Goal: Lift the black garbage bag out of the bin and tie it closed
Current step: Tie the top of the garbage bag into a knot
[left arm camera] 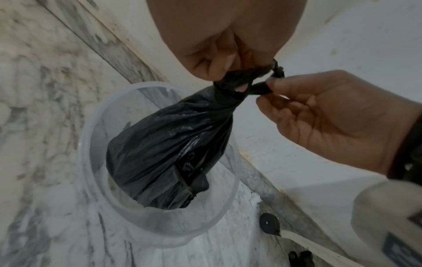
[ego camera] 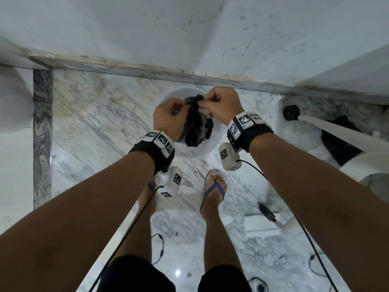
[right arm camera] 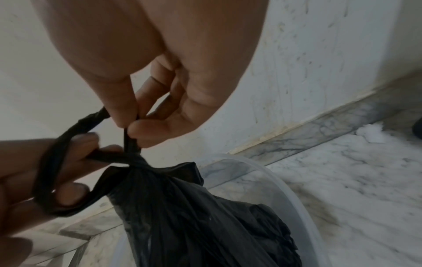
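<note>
A small black garbage bag (ego camera: 196, 128) hangs over the round white bin (ego camera: 190, 151), its neck gathered and twisted into strands. My left hand (ego camera: 182, 106) grips one twisted strand, looped round its fingers in the right wrist view. My right hand (ego camera: 202, 101) pinches the other strand between thumb and fingertip just above the neck. In the left wrist view the bag (left arm camera: 169, 153) dangles over the bin's rim (left arm camera: 87, 162), held by the left hand (left arm camera: 228, 72) and right hand (left arm camera: 265, 94). The right wrist view shows the right hand (right arm camera: 132, 126), left hand (right arm camera: 68, 162), bag (right arm camera: 194, 216) and bin (right arm camera: 299, 202).
The bin stands on a marble floor against a white wall with a grey skirting (ego camera: 147, 69). A black round foot (ego camera: 291, 112) with a white pole and a black cloth (ego camera: 341, 142) lie to the right. Cables (ego camera: 311, 245) trail near my sandalled feet (ego camera: 214, 186).
</note>
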